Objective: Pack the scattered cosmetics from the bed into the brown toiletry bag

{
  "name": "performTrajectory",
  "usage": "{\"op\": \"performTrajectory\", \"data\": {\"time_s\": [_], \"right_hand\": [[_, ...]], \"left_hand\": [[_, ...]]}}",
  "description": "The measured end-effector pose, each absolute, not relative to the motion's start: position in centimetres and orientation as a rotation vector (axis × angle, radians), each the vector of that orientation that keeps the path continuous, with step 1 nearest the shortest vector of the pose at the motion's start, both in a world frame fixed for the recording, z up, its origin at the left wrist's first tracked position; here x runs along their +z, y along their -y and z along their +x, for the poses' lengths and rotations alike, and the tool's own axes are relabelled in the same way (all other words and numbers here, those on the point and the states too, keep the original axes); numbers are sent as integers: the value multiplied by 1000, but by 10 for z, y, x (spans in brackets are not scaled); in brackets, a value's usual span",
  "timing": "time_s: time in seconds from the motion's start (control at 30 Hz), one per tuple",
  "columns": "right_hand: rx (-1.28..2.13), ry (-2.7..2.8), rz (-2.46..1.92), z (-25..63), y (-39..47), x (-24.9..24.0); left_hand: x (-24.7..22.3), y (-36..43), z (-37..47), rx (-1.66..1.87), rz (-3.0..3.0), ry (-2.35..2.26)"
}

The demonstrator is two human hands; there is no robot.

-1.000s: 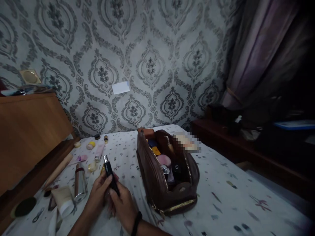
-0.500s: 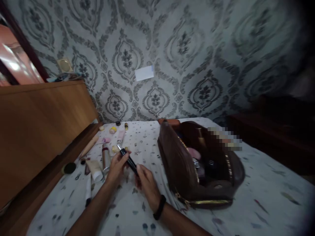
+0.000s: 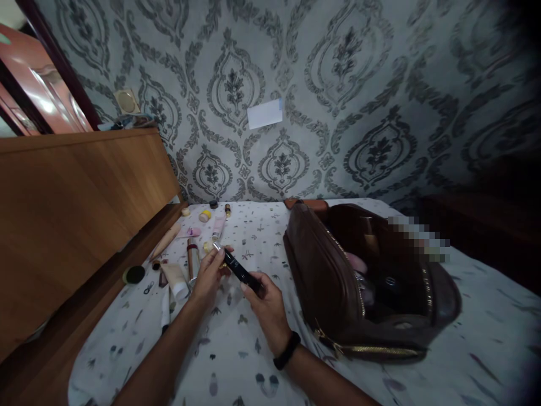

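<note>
A slim black cosmetic tube with a silver end (image 3: 242, 272) is held at a slant between both hands above the sheet. My left hand (image 3: 208, 276) pinches it near the silver end. Around its lower end are the fingers of my right hand (image 3: 269, 307), which has a black band on the wrist. Beside my left hand lie a silver and brown tube (image 3: 193, 256), a cream squeeze tube (image 3: 174, 280) and a white tube with a dark cap (image 3: 165, 309). To the right, a brown bag (image 3: 315, 276) stands unzipped with several items inside.
Farther back on the patterned sheet (image 3: 236, 361) are a pink tube (image 3: 218, 226), a yellow-topped jar (image 3: 205, 215) and a small dark bottle (image 3: 227, 210). A round dark item (image 3: 134, 274) lies by the wooden headboard (image 3: 84, 197) at left. A papered wall (image 3: 296, 141) rises behind.
The whole view has shifted, so the bag, cosmetics and hands appear farther right. Both hands keep hold of the black tube; my left fingers now sit closer to its silver end.
</note>
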State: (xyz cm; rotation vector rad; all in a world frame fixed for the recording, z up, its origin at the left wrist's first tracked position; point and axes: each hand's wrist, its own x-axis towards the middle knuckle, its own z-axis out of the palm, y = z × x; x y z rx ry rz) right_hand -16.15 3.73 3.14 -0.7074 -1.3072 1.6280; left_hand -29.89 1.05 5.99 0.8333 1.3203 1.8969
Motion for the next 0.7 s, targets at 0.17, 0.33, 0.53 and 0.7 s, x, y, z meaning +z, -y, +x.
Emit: {"op": "performTrajectory", "data": {"time_s": [0.17,0.33,0.53,0.7], "right_hand": [[1640,1299,-713,-163,-36,32],[1656,1241,-728,-164,-36,30],[1715,1154,-638,-166,-36,25],[1791,1136,-695,-169,-36,20]], "left_hand": [[64,-10,-298,1935,779,-1327],[68,-8,-300,1962,743,-1287],[75,-4,-300,2038,719,-1238],[83,-4,-299,2081,733,-1242]]}}
